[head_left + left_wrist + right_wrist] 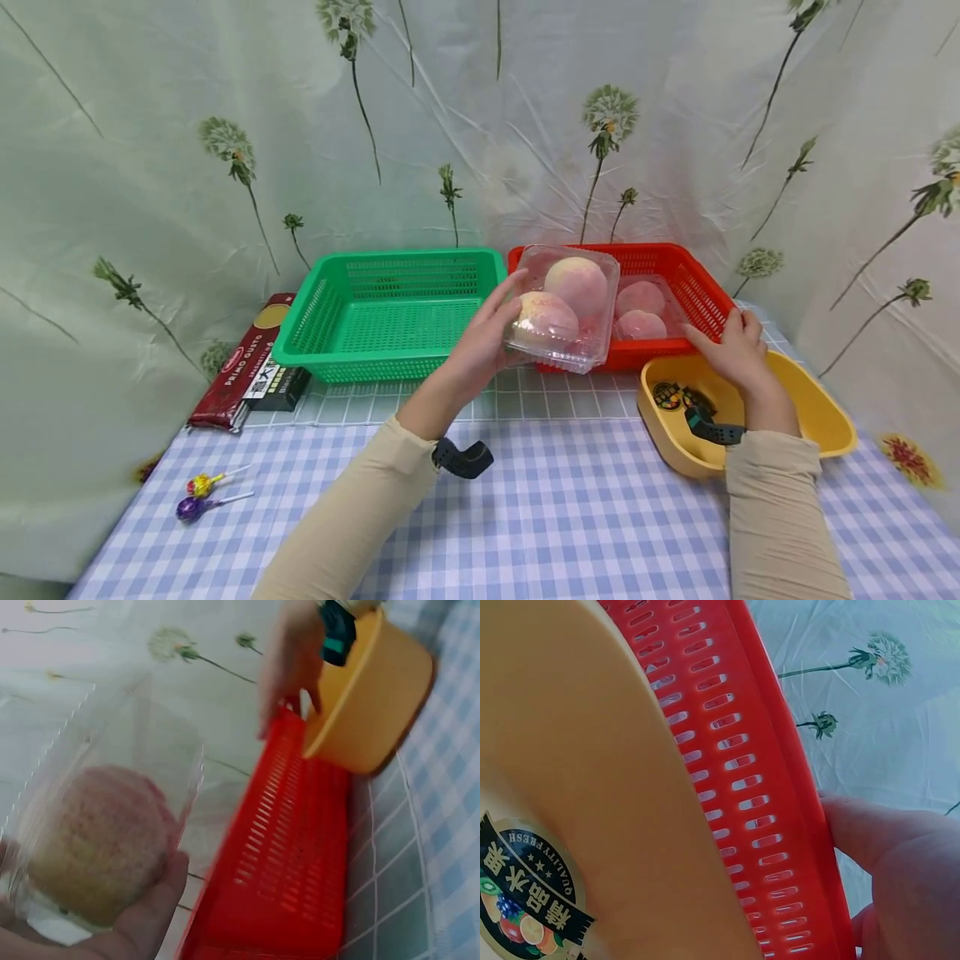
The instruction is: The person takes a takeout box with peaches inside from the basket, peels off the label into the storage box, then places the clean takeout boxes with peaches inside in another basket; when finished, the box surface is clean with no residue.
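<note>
My left hand (483,346) holds a clear plastic box (598,333) with two pinkish-yellow peaches (576,285) inside, tilted up over the front left of the red basket (701,287). In the left wrist view the thumb lies along the side of the box, in front of a peach (97,840). At the basket's right front corner, my right hand (738,350) grips the rim; the right wrist view has its thumb (877,829) against the red edge. Another clear box with two peaches (641,298) sits in the red basket.
A green basket (408,325) stands left of the red one. Under my right forearm, a yellow basin (813,408) holds round fruit stickers (536,892). Farther left lie a dark red spaghetti pack (243,367), a black box (283,390) and two lollipops (193,508) on the checked cloth (570,517).
</note>
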### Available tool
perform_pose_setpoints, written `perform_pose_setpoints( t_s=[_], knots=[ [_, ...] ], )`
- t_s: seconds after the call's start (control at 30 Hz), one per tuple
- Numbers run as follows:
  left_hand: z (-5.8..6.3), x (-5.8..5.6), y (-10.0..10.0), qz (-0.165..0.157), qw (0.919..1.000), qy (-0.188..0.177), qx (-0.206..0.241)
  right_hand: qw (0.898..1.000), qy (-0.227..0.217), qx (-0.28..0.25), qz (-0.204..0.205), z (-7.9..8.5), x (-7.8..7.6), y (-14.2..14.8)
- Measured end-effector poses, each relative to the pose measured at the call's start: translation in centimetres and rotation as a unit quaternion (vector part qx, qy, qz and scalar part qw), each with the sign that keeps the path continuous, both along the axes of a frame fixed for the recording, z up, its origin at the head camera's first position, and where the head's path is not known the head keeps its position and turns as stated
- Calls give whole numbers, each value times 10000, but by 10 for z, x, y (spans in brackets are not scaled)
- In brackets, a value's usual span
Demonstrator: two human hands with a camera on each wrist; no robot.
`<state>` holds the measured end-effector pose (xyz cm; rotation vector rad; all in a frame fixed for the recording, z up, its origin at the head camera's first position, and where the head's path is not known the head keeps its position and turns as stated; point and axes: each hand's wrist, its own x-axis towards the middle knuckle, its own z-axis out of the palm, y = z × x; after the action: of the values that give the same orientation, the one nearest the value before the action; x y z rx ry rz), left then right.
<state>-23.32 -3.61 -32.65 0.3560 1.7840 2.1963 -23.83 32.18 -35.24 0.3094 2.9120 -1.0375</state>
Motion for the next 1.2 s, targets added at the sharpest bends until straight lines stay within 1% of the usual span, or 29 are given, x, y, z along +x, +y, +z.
perform_pose_setpoints(
  t_s=[0.1,0.2,0.23,0.33,0.43,0.5,0.57,0.77,0.87,0.97,1.03,1.1,1.2],
  knots=[
    [2,-15,18,501,9981,93,-343,10000,-13,-20,-16,-1,0,0],
    [4,-31,35,933,9934,137,-655,10000,-22,-27,-10,-1,-1,0],
    [3,-36,40,1048,9910,227,-804,10000,-25,-27,-10,-1,-1,0],
    [1,-50,55,1310,9803,646,-1329,10000,-4,-5,-15,-1,0,1],
    [-3,-59,66,1435,9686,960,-1788,10000,-9,20,-8,-1,0,1],
    [-5,-62,72,1401,9648,970,-2001,10000,-9,54,8,-1,0,0],
    [-6,-64,76,1329,9622,896,-2204,10000,-8,63,19,-1,-1,0],
    [-7,-70,84,1035,9529,1041,-2655,10000,50,56,-22,-3,-1,-1],
    [-7,-72,84,887,9498,1024,-2818,10000,23,49,-28,-3,-2,-1],
    [-8,-72,84,717,9495,936,-2909,10000,2,45,-13,-2,-1,0],
    [-9,-72,84,593,9477,871,-3014,10000,7,47,-2,-2,-1,0],
    [-8,-71,84,495,9428,846,-3185,10000,3,34,10,-1,0,0],
    [-7,-69,84,420,9306,754,-3556,10000,-24,21,43,-1,0,0]
  ],
)
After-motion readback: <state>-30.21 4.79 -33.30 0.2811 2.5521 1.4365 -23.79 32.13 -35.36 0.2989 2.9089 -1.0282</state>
